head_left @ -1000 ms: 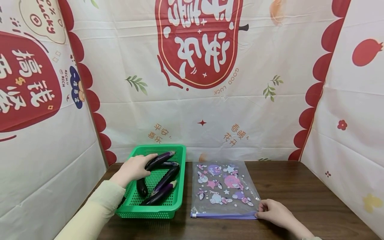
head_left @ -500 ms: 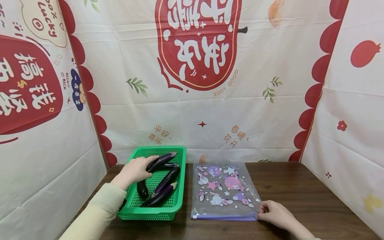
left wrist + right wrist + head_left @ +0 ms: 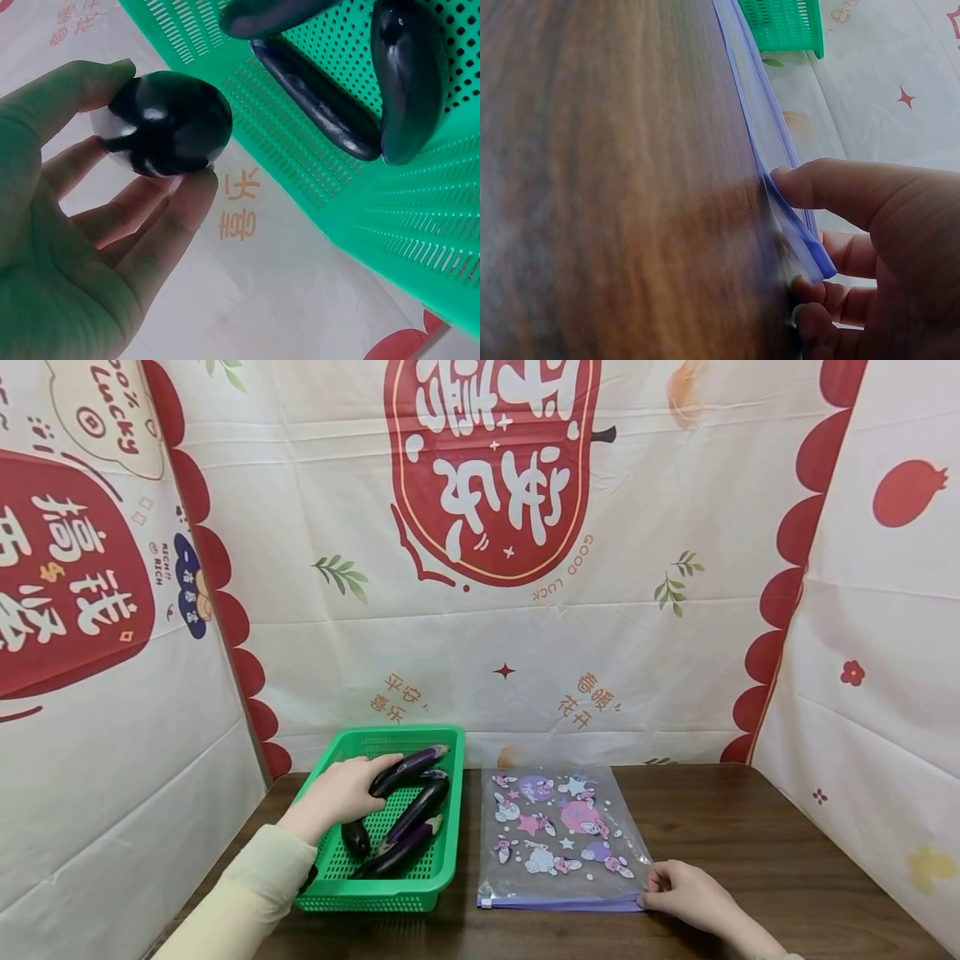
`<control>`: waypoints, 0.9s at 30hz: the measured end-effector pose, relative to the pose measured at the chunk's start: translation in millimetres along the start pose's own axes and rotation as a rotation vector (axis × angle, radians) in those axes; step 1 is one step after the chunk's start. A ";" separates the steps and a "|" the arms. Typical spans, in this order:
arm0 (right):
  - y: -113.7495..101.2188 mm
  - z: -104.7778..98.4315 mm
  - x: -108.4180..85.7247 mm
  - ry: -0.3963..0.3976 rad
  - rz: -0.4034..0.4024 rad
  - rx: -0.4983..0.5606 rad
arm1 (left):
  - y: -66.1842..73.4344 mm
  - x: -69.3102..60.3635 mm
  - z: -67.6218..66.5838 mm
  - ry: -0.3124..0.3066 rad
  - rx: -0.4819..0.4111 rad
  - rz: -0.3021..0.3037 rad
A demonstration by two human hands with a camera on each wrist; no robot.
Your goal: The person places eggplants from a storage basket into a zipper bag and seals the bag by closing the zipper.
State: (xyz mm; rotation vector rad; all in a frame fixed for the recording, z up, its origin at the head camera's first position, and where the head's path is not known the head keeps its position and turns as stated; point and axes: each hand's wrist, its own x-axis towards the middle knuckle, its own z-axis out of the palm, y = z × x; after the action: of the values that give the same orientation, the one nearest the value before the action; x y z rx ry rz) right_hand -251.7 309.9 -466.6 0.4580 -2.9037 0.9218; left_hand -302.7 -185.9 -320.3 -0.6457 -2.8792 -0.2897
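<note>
My left hand (image 3: 339, 793) grips a dark purple eggplant (image 3: 417, 767) over the back of the green basket (image 3: 375, 900). In the left wrist view, thumb and fingers curl round the rounded end of this eggplant (image 3: 169, 124), which looks raised above the basket rim. Several other eggplants lie inside, among them one with a pale stem end (image 3: 397, 852). At the near right corner of a clear printed zip bag (image 3: 555, 835), my right hand (image 3: 692, 893) pinches the purple zip strip (image 3: 784, 202) between thumb and fingers. The bag lies flat; its white slider (image 3: 486, 903) sits at the left end.
Both the basket and the bag rest on a dark brown wooden table (image 3: 720, 818). A white printed cloth (image 3: 480, 635) hangs behind it, and similar cloth walls stand at the left and right sides.
My left hand has shifted slightly to the right with the eggplant in its grip. The right hand and the bag stay in place.
</note>
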 end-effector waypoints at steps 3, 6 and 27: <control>0.0 -0.2 0.4 0.005 -0.002 -0.005 | 1.0 -0.9 1.7 0.000 -0.007 0.002; -0.6 -0.3 0.8 0.012 -0.005 -0.011 | 1.6 -1.6 2.9 0.001 -0.008 0.006; 1.8 1.1 0.3 0.006 0.011 0.001 | 14.5 -0.3 5.6 0.011 -0.002 0.036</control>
State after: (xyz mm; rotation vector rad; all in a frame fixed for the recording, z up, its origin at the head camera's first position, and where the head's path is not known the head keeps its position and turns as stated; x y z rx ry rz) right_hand -252.5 310.5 -468.5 0.4393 -2.9027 0.9249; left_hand -296.8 -171.9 -323.6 -0.6935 -2.8537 -0.2901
